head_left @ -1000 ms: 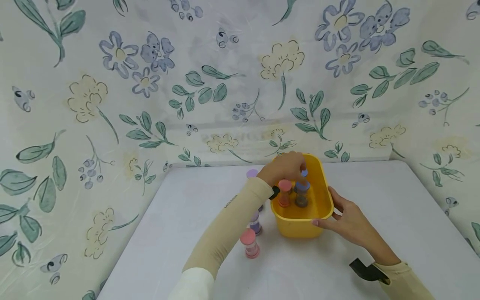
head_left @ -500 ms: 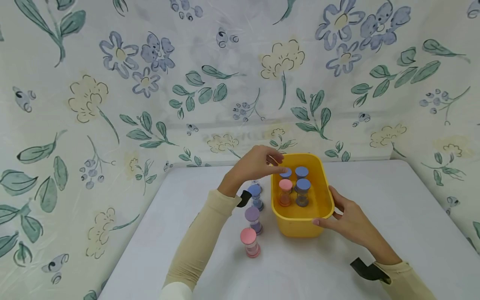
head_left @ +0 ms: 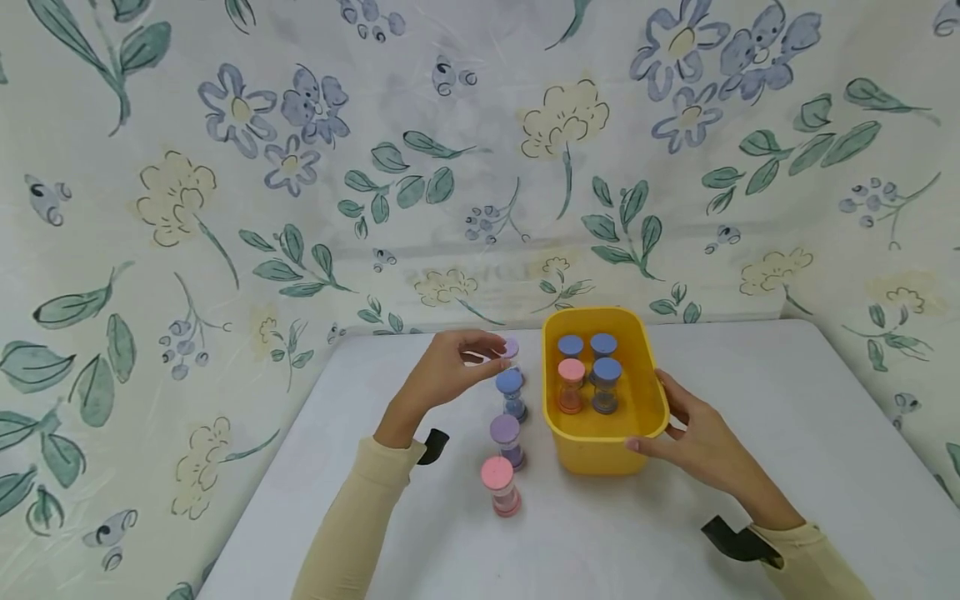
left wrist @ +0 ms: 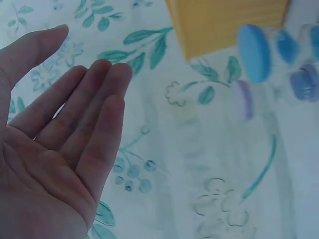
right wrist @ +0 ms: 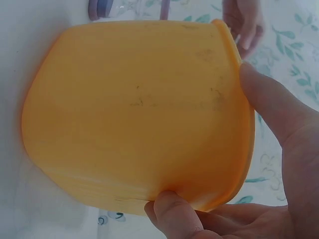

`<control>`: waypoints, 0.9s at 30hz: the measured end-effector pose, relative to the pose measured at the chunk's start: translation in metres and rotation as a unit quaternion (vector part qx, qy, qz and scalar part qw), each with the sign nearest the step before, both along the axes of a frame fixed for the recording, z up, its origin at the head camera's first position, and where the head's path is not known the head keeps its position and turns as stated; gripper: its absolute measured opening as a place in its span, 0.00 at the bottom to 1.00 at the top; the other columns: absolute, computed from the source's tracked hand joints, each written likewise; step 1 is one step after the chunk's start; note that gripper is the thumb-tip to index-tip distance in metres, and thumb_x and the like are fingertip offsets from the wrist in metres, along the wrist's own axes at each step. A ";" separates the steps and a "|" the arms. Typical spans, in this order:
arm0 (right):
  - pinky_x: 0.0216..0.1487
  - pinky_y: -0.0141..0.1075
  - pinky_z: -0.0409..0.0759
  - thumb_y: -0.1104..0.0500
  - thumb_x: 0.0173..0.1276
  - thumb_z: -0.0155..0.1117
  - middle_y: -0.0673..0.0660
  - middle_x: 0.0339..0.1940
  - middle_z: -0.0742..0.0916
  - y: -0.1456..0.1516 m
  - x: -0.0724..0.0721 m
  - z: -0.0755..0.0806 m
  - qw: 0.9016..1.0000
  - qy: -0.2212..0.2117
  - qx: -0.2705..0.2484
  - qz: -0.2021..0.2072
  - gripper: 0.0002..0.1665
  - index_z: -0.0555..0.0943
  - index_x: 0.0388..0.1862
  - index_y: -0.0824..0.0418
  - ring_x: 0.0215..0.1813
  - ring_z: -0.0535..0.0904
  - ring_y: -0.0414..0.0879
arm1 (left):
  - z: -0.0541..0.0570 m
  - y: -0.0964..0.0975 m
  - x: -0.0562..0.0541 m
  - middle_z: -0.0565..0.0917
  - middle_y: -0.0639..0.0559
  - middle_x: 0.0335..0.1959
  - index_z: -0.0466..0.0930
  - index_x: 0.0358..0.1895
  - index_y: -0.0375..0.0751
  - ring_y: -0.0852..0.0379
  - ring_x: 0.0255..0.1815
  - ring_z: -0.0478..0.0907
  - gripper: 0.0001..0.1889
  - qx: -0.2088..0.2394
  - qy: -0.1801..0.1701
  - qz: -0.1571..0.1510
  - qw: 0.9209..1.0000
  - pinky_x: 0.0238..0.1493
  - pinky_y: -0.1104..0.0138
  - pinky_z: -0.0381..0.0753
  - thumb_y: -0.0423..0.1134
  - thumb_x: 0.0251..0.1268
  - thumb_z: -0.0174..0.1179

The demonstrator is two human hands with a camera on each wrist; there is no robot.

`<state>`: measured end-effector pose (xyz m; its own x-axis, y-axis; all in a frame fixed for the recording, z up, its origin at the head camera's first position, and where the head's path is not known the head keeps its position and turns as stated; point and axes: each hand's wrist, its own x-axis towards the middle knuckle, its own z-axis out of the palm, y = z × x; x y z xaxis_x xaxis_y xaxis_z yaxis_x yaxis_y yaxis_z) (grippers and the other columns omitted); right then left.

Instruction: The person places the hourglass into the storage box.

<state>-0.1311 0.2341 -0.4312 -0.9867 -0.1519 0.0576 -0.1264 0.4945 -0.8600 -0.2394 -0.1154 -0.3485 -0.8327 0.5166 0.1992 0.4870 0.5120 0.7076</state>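
Observation:
My left hand [head_left: 453,367], fingers loosely bent and holding nothing, is beside the pale purple sand timer [head_left: 511,350] at the back of a row; whether it touches is unclear. The left wrist view shows its bare palm [left wrist: 50,174]. Nearer me in that row stand a blue sand timer [head_left: 510,383], a purple one [head_left: 506,432] and a pink one [head_left: 498,473]. My right hand [head_left: 701,437] grips the yellow bin [head_left: 603,457] at its near right corner, thumb on the rim. Upright inside are a pink sand timer [head_left: 571,372] and three blue ones [head_left: 606,372].
The white table [head_left: 637,550] carries the bin and the row of timers to its left. Behind the table hangs a floral-patterned cloth [head_left: 480,167], which also runs along both sides.
My left hand has come out of the bin and moved left to the back of the row, uncovering the blue timers at the bin's back. My right hand keeps its hold on the bin.

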 end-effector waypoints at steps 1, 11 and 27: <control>0.66 0.57 0.79 0.43 0.62 0.79 0.66 0.85 0.60 0.000 0.000 0.000 1.000 -0.001 0.000 0.001 0.66 0.48 0.86 0.61 0.79 0.65 0.71 | -0.005 -0.004 0.002 0.90 0.44 0.51 0.87 0.54 0.39 0.51 0.50 0.88 0.17 0.007 -0.004 0.002 1.000 0.58 0.55 0.88 0.44 0.68 0.69; 0.66 0.54 0.79 0.42 0.62 0.78 0.66 0.85 0.60 0.000 0.000 0.000 1.000 -0.010 0.008 -0.004 0.67 0.47 0.86 0.62 0.80 0.64 0.70 | -0.047 -0.031 0.017 0.89 0.46 0.53 0.84 0.60 0.37 0.51 0.54 0.87 0.21 0.033 -0.053 0.005 0.998 0.60 0.59 0.87 0.43 0.68 0.69; 0.66 0.52 0.79 0.41 0.62 0.78 0.66 0.85 0.60 0.000 0.001 0.000 1.000 -0.013 0.011 -0.009 0.67 0.48 0.86 0.62 0.79 0.65 0.69 | -0.088 -0.031 0.029 0.86 0.42 0.60 0.80 0.64 0.35 0.44 0.60 0.84 0.27 0.030 -0.110 -0.016 0.993 0.66 0.50 0.83 0.44 0.66 0.71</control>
